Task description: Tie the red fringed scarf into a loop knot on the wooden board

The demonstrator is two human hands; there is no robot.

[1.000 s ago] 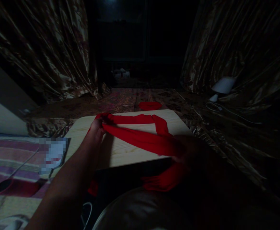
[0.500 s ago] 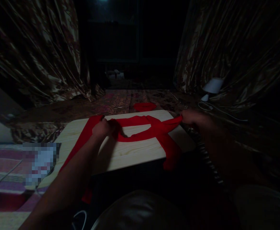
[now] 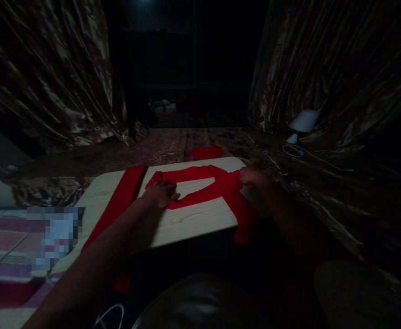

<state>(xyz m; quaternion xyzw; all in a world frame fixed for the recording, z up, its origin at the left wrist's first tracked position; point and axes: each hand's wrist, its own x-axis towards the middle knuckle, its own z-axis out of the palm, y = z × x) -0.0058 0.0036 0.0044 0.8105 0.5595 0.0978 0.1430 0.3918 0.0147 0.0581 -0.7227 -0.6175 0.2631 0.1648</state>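
A long red cloth strip [image 3: 190, 174] lies in a crossed loop on a pale wooden board [image 3: 183, 218], with one tail hanging over the near edge. My left hand [image 3: 160, 193] rests on the loop's left bend, its fingers stretched out over the fabric. At the board's right side my right hand [image 3: 251, 177] is closed on an end of this cloth, close to where the strips cross. Another red band [image 3: 123, 194] runs slantwise across the board's left part, beneath my left forearm. The dim light hides my right fingertips.
Behind the board lies a small red piece of cloth [image 3: 206, 151]. A white lamp [image 3: 303, 121] with a cord stands at the back right. Patterned curtains [image 3: 73, 82] hang on both sides. A blurred-out item [image 3: 58, 237] lies on striped fabric [image 3: 3, 246] at left.
My left hand has let go of the raised cloth, moved right and down, and spread onto the loop. My right hand has drawn left and lowered with the cloth end.
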